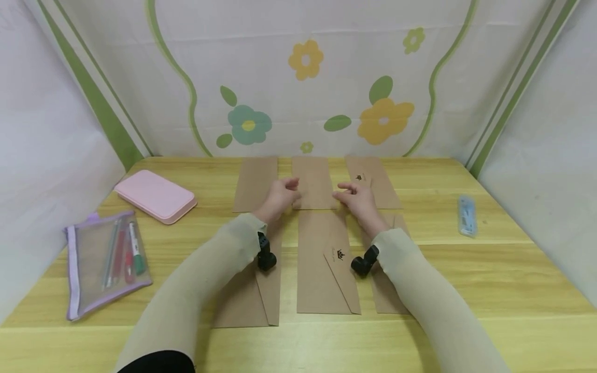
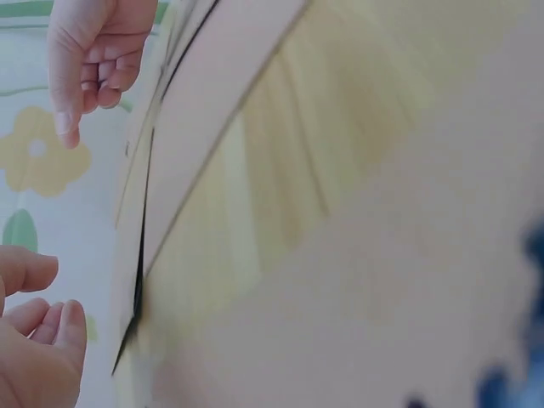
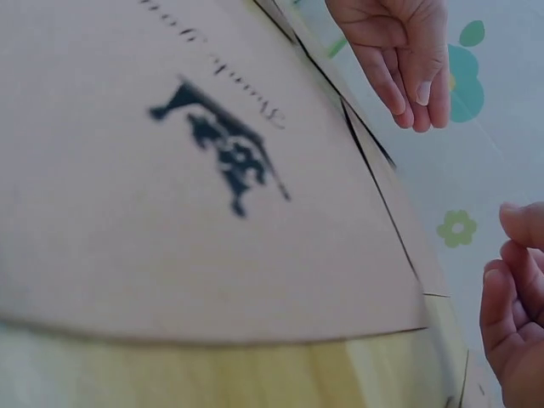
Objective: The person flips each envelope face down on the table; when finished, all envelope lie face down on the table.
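Observation:
Brown paper envelopes lie in a back row of three and a front row of three. My left hand is at the back middle envelope, near its left edge and beside the back left envelope. On that middle envelope's other side is my right hand, close to the back right envelope. Both hands have loosely bent fingers with nothing between them. A black crown and script mark the flap of the front middle envelope. The forearms partly cover the front left envelope and front right envelope.
At the left are a pink case and a mesh zip pouch with several pens inside. A small light-blue item lies at the right. A flowered cloth stands behind the wooden table.

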A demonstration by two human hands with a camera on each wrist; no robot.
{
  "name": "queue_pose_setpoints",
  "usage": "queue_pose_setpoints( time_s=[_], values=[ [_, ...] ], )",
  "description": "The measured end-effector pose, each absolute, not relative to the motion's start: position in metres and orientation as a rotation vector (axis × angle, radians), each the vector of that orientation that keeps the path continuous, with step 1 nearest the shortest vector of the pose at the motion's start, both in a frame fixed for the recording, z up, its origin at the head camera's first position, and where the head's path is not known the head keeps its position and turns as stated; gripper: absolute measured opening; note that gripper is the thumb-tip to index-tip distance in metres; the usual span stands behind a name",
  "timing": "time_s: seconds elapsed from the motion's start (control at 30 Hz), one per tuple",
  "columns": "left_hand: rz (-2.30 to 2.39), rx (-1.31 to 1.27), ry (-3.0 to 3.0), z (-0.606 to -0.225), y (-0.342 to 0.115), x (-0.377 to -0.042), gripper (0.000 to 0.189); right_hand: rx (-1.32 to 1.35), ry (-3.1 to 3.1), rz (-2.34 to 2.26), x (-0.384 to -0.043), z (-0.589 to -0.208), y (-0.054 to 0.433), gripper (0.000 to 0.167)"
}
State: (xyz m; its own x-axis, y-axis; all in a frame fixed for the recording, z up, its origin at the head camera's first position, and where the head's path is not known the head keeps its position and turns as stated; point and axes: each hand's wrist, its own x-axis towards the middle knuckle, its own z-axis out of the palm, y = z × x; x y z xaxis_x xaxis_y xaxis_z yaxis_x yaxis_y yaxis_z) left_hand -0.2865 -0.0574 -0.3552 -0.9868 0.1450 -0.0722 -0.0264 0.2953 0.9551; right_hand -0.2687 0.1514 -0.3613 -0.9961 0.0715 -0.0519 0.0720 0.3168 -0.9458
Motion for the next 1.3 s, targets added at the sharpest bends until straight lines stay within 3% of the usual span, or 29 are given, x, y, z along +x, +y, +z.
queue_pose_setpoints(
  time_s=[0.5,0.77,1.3],
  values=[
    [2.111,0.128,2.362,-0.35,-0.028,-0.278,0.042,0.11,2.605,-1.931,-0.265,-0.347,0.178,0.043],
    [2.094,0.132,2.218,-0.354,-0.01,-0.277,0.047,0.114,2.645,-1.979,-0.261,-0.346,0.201,0.044],
    [2.099,0.108,2.109,-0.36,0.037,-0.276,0.05,0.307,2.596,-2.063,-0.254,-0.348,0.26,0.044]
  ],
)
